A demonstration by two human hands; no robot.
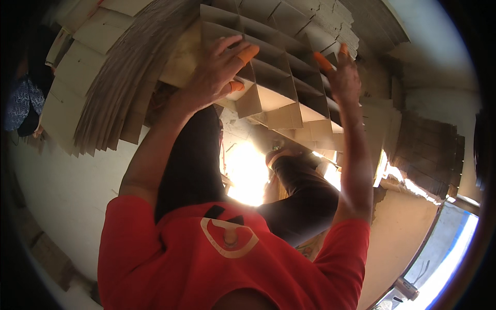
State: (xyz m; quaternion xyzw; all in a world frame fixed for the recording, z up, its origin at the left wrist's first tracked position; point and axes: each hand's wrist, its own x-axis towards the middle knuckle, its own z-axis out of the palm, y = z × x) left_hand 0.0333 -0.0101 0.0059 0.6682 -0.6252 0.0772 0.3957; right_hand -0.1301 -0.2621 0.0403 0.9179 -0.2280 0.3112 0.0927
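Note:
A brown cardboard divider grid [285,82] of interlocked strips, with several square cells, stands in front of me. At its left side, my left hand [221,72] has its fingers apart, with orange covers on the thumb and a finger. Whether those fingers touch the strips I cannot tell. By the grid's right side, my right hand [345,80] is raised with its fingers stretched out, two of them in orange covers. Neither hand visibly grips a strip. Loose slotted ends hang along the grid's near edge.
A fanned stack of cardboard strips [121,77] lies at the left. More slotted cardboard [330,18] is piled behind the grid, and another stack [426,150] is at the right. Another person's patterned clothing [25,103] shows at the far left. Bright sunlight falls between my legs.

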